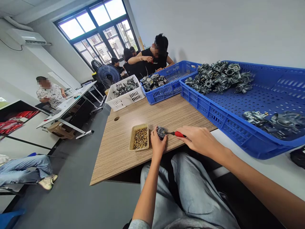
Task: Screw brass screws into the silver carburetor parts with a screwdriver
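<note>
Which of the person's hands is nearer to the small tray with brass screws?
Left. The left hand, holding a metal part, is just right of the tray. The right hand, holding the red screwdriver, is farther right, beyond that part.

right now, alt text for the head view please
The person's left hand holds a small metal part on a wooden table while the right hand holds a red-handled screwdriver to it. A tray of brass screws lies beside the left hand; blue crates of metal parts stand beyond.
</note>
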Demonstrator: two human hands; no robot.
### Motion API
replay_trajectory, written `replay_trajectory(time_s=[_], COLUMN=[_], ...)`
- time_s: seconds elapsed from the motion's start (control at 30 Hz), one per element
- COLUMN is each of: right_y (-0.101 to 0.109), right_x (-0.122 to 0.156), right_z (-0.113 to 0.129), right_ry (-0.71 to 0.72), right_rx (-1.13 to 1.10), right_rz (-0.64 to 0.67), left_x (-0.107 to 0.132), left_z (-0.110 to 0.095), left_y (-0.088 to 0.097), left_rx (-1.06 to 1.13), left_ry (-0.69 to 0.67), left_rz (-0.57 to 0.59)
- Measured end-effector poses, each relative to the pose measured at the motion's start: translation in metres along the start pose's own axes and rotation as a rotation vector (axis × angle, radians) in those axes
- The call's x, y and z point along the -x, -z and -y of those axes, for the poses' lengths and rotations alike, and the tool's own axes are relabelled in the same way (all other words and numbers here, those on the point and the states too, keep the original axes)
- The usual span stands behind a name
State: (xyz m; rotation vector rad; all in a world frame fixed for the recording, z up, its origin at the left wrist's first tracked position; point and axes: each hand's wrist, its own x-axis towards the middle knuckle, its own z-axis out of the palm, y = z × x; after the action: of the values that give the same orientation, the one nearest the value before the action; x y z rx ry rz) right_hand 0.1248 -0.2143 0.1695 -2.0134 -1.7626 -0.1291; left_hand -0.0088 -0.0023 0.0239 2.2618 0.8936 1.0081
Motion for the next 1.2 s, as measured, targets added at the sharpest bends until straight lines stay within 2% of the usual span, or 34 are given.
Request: replay_trajectory(time_s=[0.27,0.47,0.53,0.67,0.8,1.2], right_y=[0.003,-0.003,-0.004,0.001,0.004,-0.004], right_x=[0.001,-0.002,-0.002,-0.003,-0.005,-0.010], right_z=[0.000,-0.001,-0.001,-0.003,-0.005,-0.006], right_ry=[-0.002,-0.210,-0.231,-0.236,-0.317,-0.382], right_rx=[0.093,0.229,0.254,0.236,0.232,0.170], right_rz=[0.026,0.099,0.110,0.070,0.017,0.059], left_x=[0.000,0.000,0.000,0.000,0.000,0.000], left_z=[-0.001,-0.001,-0.002,-0.003,-0.002,-0.001], left_y=[0.001,0.001,0.002,0.002,0.001,0.002], left_rx=[-0.014,-0.022,-0.024,-0.025,-0.023,-0.022], left_ry=[-0.002,-0.003,-0.001,0.004,0.006,-0.003], left_rz=[0.006,0.002,0.005,0.006,0.010,0.015])
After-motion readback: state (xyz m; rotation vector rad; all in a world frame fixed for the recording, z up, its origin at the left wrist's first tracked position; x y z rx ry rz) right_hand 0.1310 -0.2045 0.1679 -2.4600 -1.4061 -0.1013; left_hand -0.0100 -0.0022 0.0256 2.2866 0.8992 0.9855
